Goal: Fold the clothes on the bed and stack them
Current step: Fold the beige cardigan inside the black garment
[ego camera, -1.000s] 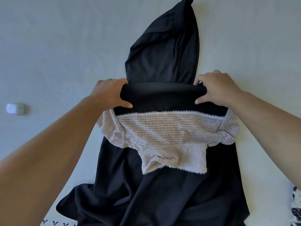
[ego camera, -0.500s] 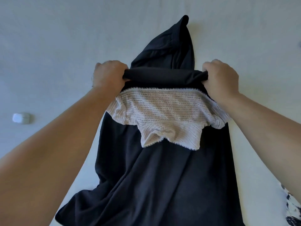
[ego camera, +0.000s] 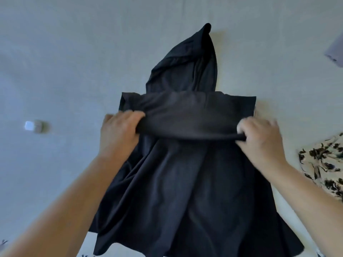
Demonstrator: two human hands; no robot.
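Note:
A black garment lies spread on the pale bed sheet, its narrow end pointing away from me. A band of the black cloth is folded across its middle. My left hand grips the left end of that fold's near edge. My right hand grips the right end. The white lace part seen earlier is hidden under the fold, save a sliver at the fold's right end.
A small white object lies on the sheet to the left. A cream cloth with a black pattern lies at the right edge. A pale lilac item shows at the upper right corner.
Both hands have turned the held section over and drawn its edge toward me. The lace panel is now covered by black cloth. The view has shifted, showing more of the patterned cloth.

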